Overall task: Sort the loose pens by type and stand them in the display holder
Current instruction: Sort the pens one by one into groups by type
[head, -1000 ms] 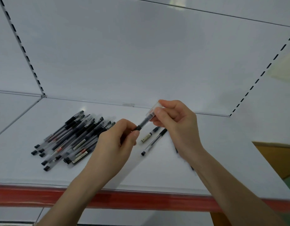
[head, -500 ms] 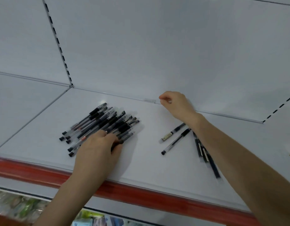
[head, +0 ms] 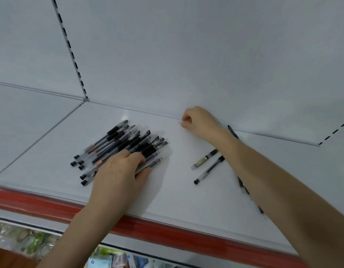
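A pile of several black-grip gel pens [head: 119,146] lies on the white shelf [head: 177,200], left of centre. My left hand [head: 119,175] rests on the pile's near right side, and its thumb and fingers close round the nearest pen [head: 154,162]. Two separate pens [head: 206,165] lie to the right. More pens [head: 244,188] are partly hidden behind my right forearm. My right hand [head: 198,120] sits at the shelf's back seam with curled fingers. Whether it pinches anything small cannot be made out. No display holder is in view.
A red strip [head: 167,233] runs along the shelf's front edge. A white back panel with a slotted upright [head: 70,53] rises behind. Packaged goods [head: 22,240] show on the shelf below, at lower left.
A second ago both hands held one pen above the shelf. My left hand has since dropped onto the pile, and my right hand has reached to the back seam. The view has shifted left.
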Demonstrator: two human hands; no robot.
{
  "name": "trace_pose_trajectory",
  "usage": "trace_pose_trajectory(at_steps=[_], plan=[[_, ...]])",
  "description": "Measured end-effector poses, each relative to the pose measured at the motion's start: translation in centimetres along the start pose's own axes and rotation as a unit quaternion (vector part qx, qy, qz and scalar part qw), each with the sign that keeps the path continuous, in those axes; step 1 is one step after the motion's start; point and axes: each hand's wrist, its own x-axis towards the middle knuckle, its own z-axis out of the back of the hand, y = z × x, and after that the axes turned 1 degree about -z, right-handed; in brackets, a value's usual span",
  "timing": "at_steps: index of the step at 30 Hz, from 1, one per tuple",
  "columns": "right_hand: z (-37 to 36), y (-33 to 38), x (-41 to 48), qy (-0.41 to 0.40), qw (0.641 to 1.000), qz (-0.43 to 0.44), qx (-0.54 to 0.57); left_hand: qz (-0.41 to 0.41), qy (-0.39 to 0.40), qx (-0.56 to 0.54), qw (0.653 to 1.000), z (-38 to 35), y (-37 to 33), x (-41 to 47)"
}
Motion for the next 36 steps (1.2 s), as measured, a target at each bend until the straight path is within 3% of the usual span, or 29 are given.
trace_pose_trajectory(at_steps=[7, 13, 19, 24, 28, 36], plan=[[4.7, -3.7, -6.0, -0.146, 0.96, -0.069, 0.229, -0.085, 0.038, -0.099, 0.991, -1.1, -3.6, 2.6], [7.1, -6.4, -12.4, -0.19, 0.927, -0.117, 0.302, -0.128, 0.178, 0.003, 0.976, -3.9, -8.3, 6.5], [7.1, -7.0, -16.5, -0.193, 0.916, -0.137, 0.324, -0.144, 0.201, 0.065, 0.967, -5.8, -9.4, 8.0], [7.1, -6.4, -17.8, -0.182, 0.89, -0.149, 0.39, -0.094, 0.175, -0.106, 0.974, -3.3, -8.7, 6.9], [7.8, -4.7, -17.8, -0.165, 0.865, -0.107, 0.462, -0.063, 0.15, -0.295, 0.942, -0.2, -8.2, 4.5], [8.4, -1.5, -16.9, -0.14, 0.886, 0.004, 0.441, -0.058, 0.08, -0.34, 0.935, 2.5, -6.2, 2.0]])
